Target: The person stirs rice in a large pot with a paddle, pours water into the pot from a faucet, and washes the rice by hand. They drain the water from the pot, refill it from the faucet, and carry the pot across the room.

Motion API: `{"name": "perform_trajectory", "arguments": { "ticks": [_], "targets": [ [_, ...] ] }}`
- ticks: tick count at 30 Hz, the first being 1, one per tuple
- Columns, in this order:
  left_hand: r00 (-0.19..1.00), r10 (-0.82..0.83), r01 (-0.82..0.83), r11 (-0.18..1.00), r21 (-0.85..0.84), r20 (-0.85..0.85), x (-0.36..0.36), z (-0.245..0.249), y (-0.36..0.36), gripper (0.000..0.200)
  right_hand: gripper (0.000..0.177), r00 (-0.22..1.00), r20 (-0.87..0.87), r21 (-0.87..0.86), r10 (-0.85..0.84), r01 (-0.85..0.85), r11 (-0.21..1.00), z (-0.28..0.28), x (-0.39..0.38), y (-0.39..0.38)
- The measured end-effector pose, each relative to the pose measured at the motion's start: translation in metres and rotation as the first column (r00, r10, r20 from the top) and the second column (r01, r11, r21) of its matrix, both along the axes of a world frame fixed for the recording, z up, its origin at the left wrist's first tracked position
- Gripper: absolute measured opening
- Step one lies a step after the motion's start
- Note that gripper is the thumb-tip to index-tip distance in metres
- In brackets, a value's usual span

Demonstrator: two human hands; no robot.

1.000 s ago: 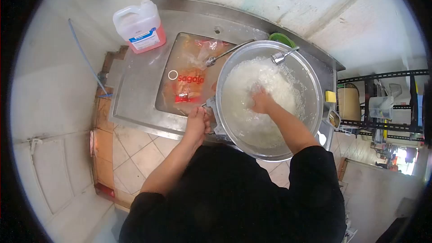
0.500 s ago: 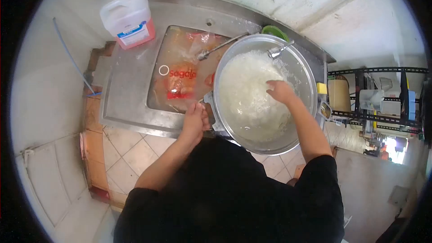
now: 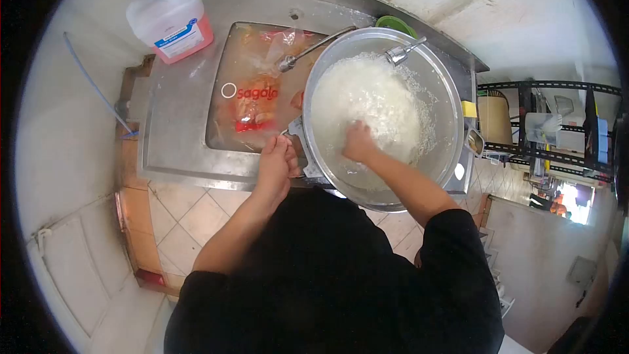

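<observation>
A large round metal pot (image 3: 447,157) holds white grains that look like rice (image 3: 386,95) in cloudy water. My left hand (image 3: 278,160) is closed around the pot's left loop handle, beside the rim. Inside the pot, my right hand (image 3: 359,143) dips into the grains left of centre. Its fingertips are under the cloudy water, so whether they hold any grains is hidden. A metal faucet spout (image 3: 397,56) reaches over the pot's far side.
Left of the pot, a sink basin (image 3: 211,118) holds water and red-lettered plastic packages (image 3: 257,101). A second faucet (image 3: 286,63) reaches over it. A pink-liquid jug (image 3: 177,29) stands on the steel counter (image 3: 170,137). A green bowl (image 3: 396,24) and yellow sponge (image 3: 468,109) sit near the pot.
My right hand has moved left and nearer to me through the pot, its fingers now lower in the rice. My left hand stays on the handle. The view has shifted slightly.
</observation>
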State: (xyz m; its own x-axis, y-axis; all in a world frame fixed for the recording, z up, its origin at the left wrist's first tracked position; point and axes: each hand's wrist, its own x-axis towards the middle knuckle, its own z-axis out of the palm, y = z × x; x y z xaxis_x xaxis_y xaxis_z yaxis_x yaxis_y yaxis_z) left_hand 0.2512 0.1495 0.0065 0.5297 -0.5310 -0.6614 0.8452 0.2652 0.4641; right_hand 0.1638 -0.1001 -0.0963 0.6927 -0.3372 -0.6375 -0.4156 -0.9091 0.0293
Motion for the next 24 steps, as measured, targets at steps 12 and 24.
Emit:
{"name": "perform_trajectory", "arguments": {
  "ticks": [12,24],
  "targets": [
    [1.000,0.008,-0.008,1.000,-0.011,-0.026,0.002,-0.003,0.001,0.018,0.027,0.914,-0.037,0.608,-0.404,0.342,0.717,0.086,0.013,-0.067],
    [1.000,0.019,-0.018,0.998,0.063,-0.003,-0.001,0.002,-0.004,0.019,0.068,0.936,0.341,-0.211,0.087,-0.014,0.977,-0.043,0.063,-0.068]
  ]
}}
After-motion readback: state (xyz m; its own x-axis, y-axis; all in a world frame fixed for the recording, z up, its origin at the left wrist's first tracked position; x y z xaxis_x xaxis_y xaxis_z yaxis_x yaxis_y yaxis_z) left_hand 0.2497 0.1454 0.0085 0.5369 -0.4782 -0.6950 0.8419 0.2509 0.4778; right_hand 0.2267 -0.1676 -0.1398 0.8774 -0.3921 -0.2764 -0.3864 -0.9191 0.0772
